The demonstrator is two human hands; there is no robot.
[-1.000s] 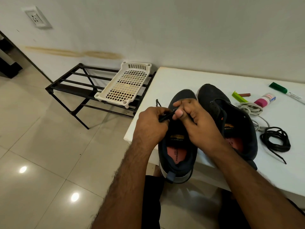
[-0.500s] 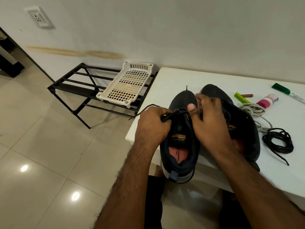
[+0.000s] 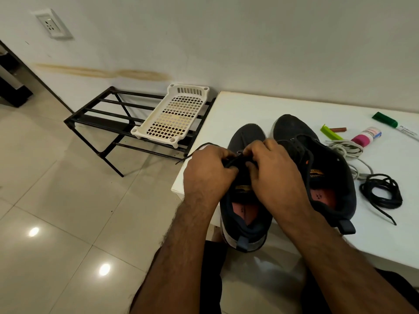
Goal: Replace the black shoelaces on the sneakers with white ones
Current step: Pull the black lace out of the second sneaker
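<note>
Two dark sneakers stand side by side on the white table (image 3: 249, 109). The left sneaker (image 3: 246, 218) overhangs the table's front edge; the right sneaker (image 3: 317, 173) has no lace in its eyelets. My left hand (image 3: 206, 173) and my right hand (image 3: 274, 175) meet over the left sneaker's tongue, both pinching its black shoelace (image 3: 195, 150), whose loose end trails off to the left past the table's corner. A removed black lace (image 3: 381, 191) lies coiled to the right of the sneakers. White laces (image 3: 347, 150) lie bunched behind it.
A green marker (image 3: 387, 121), a pink-capped tube (image 3: 365, 137), a green clip (image 3: 330, 132) and a small brown stick (image 3: 337, 129) lie at the table's back right. Left of the table a black metal rack (image 3: 102, 118) holds a white perforated tray (image 3: 176, 116). Tiled floor lies below.
My right hand has dropped from the raised pull back onto the left sneaker's tongue, close to my left hand. The lace's loose end now hangs left of the table corner.
</note>
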